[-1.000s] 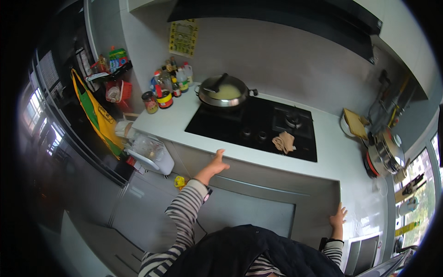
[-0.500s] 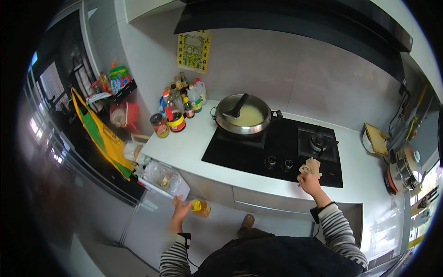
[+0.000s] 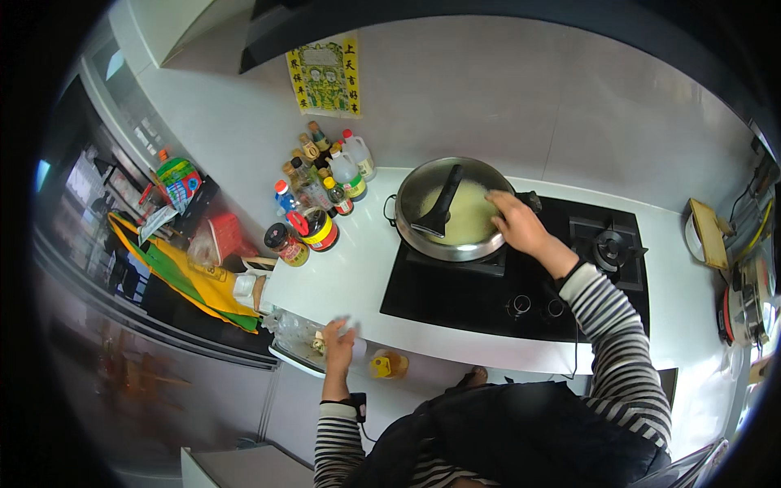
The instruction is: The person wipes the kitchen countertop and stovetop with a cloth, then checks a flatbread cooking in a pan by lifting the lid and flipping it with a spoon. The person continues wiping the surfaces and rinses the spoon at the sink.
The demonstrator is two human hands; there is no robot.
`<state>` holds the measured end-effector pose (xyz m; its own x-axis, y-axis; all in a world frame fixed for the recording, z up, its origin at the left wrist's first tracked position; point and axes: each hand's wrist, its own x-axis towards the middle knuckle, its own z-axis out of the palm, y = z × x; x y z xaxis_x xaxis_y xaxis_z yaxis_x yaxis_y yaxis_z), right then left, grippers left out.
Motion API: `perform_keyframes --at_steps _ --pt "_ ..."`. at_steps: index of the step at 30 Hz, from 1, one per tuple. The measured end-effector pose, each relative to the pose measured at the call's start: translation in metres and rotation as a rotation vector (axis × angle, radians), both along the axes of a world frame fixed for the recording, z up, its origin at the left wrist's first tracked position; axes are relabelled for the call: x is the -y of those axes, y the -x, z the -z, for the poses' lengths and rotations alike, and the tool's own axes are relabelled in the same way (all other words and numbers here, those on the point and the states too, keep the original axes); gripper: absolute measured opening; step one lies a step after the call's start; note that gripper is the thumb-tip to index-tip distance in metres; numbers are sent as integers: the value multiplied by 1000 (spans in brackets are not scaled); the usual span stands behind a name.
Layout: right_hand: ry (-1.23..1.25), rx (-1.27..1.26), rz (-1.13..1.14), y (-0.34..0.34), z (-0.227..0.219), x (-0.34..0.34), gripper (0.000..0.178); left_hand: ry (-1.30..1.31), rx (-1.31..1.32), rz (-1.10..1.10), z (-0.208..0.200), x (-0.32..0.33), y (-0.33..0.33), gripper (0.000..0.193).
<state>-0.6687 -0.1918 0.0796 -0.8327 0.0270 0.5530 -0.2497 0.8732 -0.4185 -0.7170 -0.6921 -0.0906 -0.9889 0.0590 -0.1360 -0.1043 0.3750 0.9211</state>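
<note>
A round steel pot (image 3: 447,250) stands on the left burner, with pale yellowish liquid (image 3: 473,213) in it. A black handled piece (image 3: 446,199), broad at its lower end, slants across the pot; whether it is a utensil or a lid's handle I cannot tell. My right hand (image 3: 522,228) reaches over the pot's right rim, fingers apart, with nothing visible in it. My left hand (image 3: 337,346) is beside the lined bin (image 3: 293,358) at the counter's front edge. Its fingers are spread, slightly smeared by motion, and appear to hold nothing.
Several sauce bottles (image 3: 313,183) and jars crowd the counter's back left. A bottle of yellow liquid (image 3: 389,364) is low beside the bin. The right burner (image 3: 608,250) has nothing on it. A wooden board (image 3: 709,233) leans at the right, and a range hood (image 3: 488,10) overhangs.
My right hand has moved from the stove's front edge up to the pot's right rim. The beige cloth it held is no longer in view. My left hand has risen toward the bin.
</note>
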Motion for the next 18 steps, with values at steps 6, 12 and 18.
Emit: perform_keyframes --at_steps 6,12,18 --pt "-205 51 -15 59 -18 13 58 80 -255 188 35 -31 37 39" --pt "-327 334 66 101 -24 36 59 58 -409 345 79 -24 76 36" --pt "-562 524 158 121 -26 46 47 143 -558 533 88 -27 101 37"
